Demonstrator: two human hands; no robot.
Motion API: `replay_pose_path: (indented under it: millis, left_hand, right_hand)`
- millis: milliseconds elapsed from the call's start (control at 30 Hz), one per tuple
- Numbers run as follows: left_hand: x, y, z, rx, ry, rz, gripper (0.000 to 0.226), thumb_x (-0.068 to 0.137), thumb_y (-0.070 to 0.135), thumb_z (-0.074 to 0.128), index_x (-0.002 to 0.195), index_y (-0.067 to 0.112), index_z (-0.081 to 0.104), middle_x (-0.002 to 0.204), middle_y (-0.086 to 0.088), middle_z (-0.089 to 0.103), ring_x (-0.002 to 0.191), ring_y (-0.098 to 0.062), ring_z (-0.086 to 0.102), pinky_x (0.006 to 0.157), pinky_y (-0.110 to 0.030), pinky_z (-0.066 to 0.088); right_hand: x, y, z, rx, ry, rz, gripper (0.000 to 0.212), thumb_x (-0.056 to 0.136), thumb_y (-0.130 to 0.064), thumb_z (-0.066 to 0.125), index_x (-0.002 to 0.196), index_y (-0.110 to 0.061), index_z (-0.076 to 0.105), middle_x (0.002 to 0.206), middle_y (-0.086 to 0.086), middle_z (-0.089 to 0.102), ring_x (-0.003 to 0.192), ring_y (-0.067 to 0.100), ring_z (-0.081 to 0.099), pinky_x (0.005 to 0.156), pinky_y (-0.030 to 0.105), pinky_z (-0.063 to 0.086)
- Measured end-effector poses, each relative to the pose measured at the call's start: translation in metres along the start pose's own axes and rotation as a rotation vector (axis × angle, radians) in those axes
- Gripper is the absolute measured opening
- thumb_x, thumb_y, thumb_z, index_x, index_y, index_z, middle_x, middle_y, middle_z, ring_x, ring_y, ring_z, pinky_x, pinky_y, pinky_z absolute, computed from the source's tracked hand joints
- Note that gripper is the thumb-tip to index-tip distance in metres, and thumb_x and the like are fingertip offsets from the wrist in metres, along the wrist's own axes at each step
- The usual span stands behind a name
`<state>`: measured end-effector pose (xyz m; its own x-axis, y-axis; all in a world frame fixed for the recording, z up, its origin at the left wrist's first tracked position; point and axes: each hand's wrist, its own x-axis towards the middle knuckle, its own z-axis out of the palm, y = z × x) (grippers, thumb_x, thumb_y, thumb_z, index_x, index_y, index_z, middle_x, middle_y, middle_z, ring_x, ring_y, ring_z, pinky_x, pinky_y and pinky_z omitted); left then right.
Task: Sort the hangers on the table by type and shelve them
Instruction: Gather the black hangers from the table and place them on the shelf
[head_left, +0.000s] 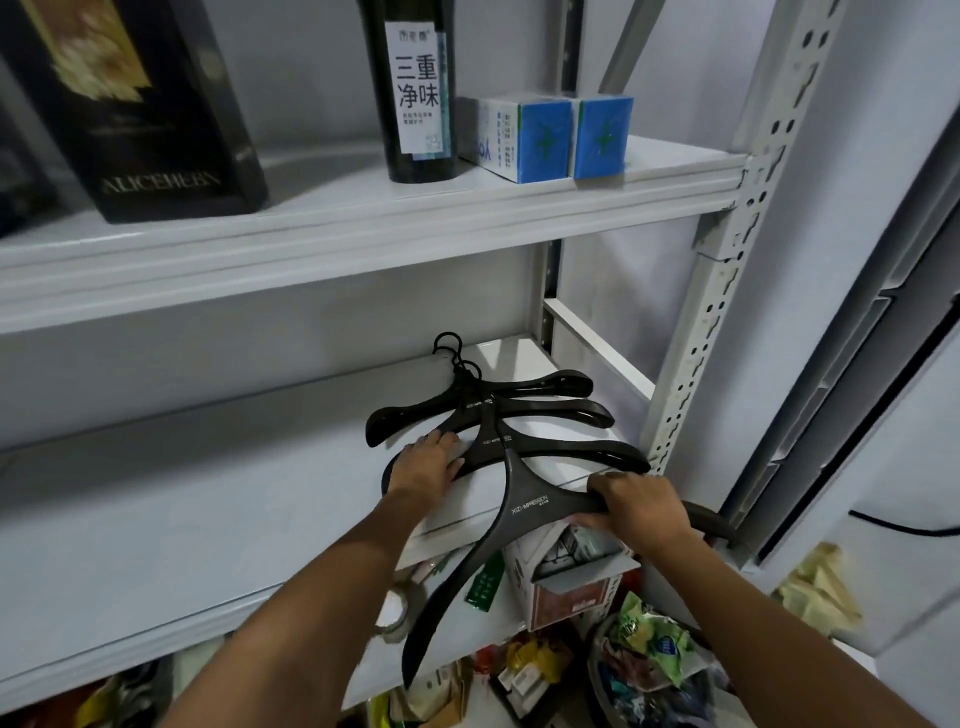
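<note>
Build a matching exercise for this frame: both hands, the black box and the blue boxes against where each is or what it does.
1 left hand
2 right hand
3 black box
4 blue boxes

A right end of the upper shelf
B grips the nearest hanger
C left part of the upper shelf
D rests flat on the stacked hangers

Pairs: 1-D, 2-B, 3-C, 4-A

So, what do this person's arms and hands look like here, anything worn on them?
The left forearm and right forearm are bare to the frame's edge, with no sleeve in view. The left hand and right hand wear no gloves, and no watch, band or ring shows.
</note>
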<state>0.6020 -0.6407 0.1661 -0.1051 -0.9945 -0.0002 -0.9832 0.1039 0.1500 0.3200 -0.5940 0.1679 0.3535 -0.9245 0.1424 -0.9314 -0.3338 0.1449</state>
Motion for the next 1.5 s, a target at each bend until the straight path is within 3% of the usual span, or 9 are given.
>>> replay_pose_path:
  millis: [233,367,533,767,1067,1200,1333,1500]
  left_hand:
    - [-0.027,-0.055,-0.06,-0.076,0.187,0.075,0.041,0.097,0.032,0.044,0.135,0.017,0.043,0.134,-0.005,0.049,0.122,-0.026,0.047,0.103,-0.033,0.032]
    - [-0.053,-0.099,-0.088,-0.037,0.199,-0.002,0.044,0.098,0.034,0.04,0.139,0.018,0.038,0.142,-0.003,0.043,0.129,-0.023,0.04,0.11,-0.032,0.024]
    - [-0.087,-0.15,-0.111,0.032,0.263,-0.083,0.046,0.098,0.036,0.039,0.141,0.02,0.036,0.148,0.0,0.037,0.135,-0.02,0.034,0.114,-0.03,0.016]
    - [-0.119,-0.211,-0.119,0.104,0.234,-0.231,0.051,0.099,0.041,0.032,0.148,0.026,0.023,0.156,0.004,0.021,0.144,-0.014,0.017,0.119,-0.033,0.002]
    - [-0.107,-0.272,-0.12,0.15,0.23,-0.221,0.052,0.098,0.045,0.031,0.147,0.028,0.022,0.156,0.004,0.023,0.143,-0.014,0.02,0.118,-0.034,0.005]
    - [-0.103,-0.297,-0.114,0.143,0.251,-0.193,0.05,0.098,0.043,0.033,0.146,0.027,0.027,0.154,0.003,0.028,0.141,-0.016,0.026,0.118,-0.033,0.009]
    - [-0.104,-0.312,-0.108,0.166,0.307,-0.155,0.047,0.098,0.042,0.036,0.141,0.025,0.036,0.148,0.002,0.039,0.135,-0.018,0.037,0.115,-0.031,0.017]
    - [-0.1,-0.326,-0.1,0.165,0.322,-0.133,0.045,0.098,0.041,0.037,0.14,0.025,0.039,0.146,0.003,0.043,0.131,-0.018,0.041,0.111,-0.028,0.021]
  right_hand:
    - [0.044,-0.048,-0.025,-0.033,0.075,-0.055,0.069,0.075,-0.083,0.036,0.096,-0.022,0.061,0.08,-0.001,0.069,0.077,0.02,0.067,0.059,0.029,0.04]
    - [0.067,-0.093,-0.04,-0.029,0.118,-0.112,0.067,0.074,-0.082,0.039,0.097,-0.024,0.063,0.078,0.001,0.069,0.078,0.021,0.067,0.059,0.029,0.035]
    - [0.094,-0.156,-0.054,0.067,0.081,-0.162,0.064,0.076,-0.078,0.044,0.097,-0.021,0.063,0.086,0.003,0.07,0.084,0.023,0.067,0.064,0.029,0.044]
    - [0.134,-0.25,-0.069,0.117,0.017,-0.202,0.063,0.079,-0.074,0.048,0.094,-0.015,0.062,0.089,0.006,0.068,0.086,0.026,0.066,0.062,0.031,0.04]
    - [0.191,-0.334,-0.049,0.196,-0.117,-0.183,0.047,0.086,-0.053,0.058,0.104,-0.01,0.062,0.102,0.011,0.067,0.098,0.029,0.064,0.07,0.03,0.04]
    - [0.21,-0.352,-0.034,0.187,-0.145,-0.153,0.042,0.094,-0.045,0.051,0.114,-0.008,0.058,0.111,0.013,0.065,0.105,0.03,0.06,0.079,0.034,0.043]
    - [0.228,-0.359,-0.02,0.02,-0.142,-0.177,0.042,0.099,-0.044,0.04,0.124,-0.013,0.055,0.119,0.011,0.063,0.123,0.027,0.044,0.096,0.036,0.035]
    - [0.241,-0.364,-0.006,-0.037,-0.157,-0.132,0.04,0.1,-0.044,0.036,0.125,-0.018,0.054,0.117,0.008,0.065,0.126,0.026,0.039,0.099,0.035,0.031]
